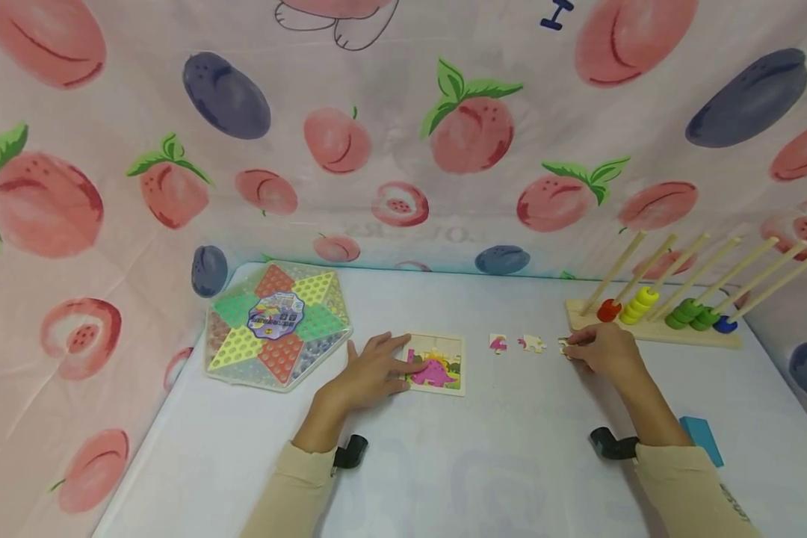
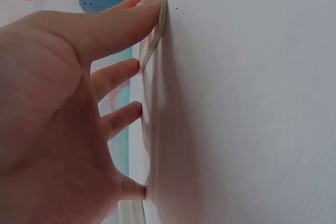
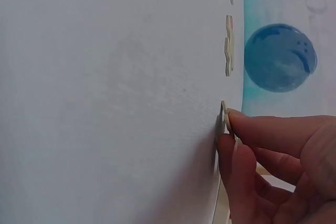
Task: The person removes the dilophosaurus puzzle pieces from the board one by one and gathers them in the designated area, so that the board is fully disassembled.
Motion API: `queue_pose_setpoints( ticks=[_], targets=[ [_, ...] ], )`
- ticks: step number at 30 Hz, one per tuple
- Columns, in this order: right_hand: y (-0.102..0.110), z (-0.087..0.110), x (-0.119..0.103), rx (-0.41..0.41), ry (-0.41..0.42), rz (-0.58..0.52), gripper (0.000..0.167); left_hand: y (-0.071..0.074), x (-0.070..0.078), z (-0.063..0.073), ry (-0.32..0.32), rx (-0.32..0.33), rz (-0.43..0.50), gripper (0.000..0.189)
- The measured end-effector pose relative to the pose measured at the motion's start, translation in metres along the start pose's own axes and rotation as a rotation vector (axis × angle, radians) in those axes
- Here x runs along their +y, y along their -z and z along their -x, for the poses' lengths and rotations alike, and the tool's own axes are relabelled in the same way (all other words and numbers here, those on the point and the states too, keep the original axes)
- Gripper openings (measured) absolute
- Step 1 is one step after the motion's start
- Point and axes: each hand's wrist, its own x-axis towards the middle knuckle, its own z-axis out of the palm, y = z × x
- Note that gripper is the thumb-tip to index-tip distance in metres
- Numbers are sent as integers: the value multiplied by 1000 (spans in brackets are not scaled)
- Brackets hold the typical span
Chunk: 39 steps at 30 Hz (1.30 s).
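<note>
A small wooden jigsaw tray [image 1: 463,370] lies flat on the white table, with a pink dinosaur picture [image 1: 433,375] in it and bare wood along its far side. My left hand [image 1: 370,373] is spread at the tray's left side, one fingertip on the picture. In the left wrist view, the thumb [image 2: 118,27] reaches the tray's edge. Farther right, my right hand [image 1: 605,351] pinches a jigsaw piece [image 1: 563,347] between thumb and fingertips, close to the tabletop. Between the tray and that hand lie two loose pieces, one mostly pink [image 1: 498,344], one mostly cream [image 1: 532,344].
A hexagonal Chinese checkers set [image 1: 276,325] sits at the back left. Behind the right hand stands a wooden bead rack [image 1: 659,329] with tall pegs and coloured beads. A blue block [image 1: 702,441] lies beside the right forearm. Fruit-print cloth [image 1: 403,149] hangs behind the table.
</note>
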Motion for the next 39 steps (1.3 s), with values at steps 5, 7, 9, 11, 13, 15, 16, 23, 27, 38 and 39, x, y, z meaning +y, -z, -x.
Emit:
queue_pose_setpoints(
  ticks=[5,7,9,11,13,15,16,23,27,38,39],
  targets=[
    [2,1,0,3,7,32,27,0,1,-1,10,11,-4,40],
    [2,1,0,6,10,42,26,1,2,-1,14,20,-10,39],
    [1,1,1,9,16,48,26,2,2,-1,15,30,-14,38],
    [1,1,2,11,25,50,26,3,2,-1,13,41,-17,37],
    [0,1,3,9,31,47,27,3,1,-1,12,43,-19,37],
    [-1,1,4,9,38,45,26,3,1,-1,8,47,-22,37],
    [-1,1,4,9,41,44,26,3,0,-2,5,49,-25,37],
    [-2,1,5,25,60,33,22,5,-1,-4,-28,82,-66,46],
    [-4,1,5,14,55,25,22,5,-5,-6,-23,75,-54,54],
    [-2,0,6,4,81,18,23,8,-9,-6,-19,21,47,61],
    [-2,0,5,2,84,21,23,8,-8,-6,-20,19,40,62]
  ],
)
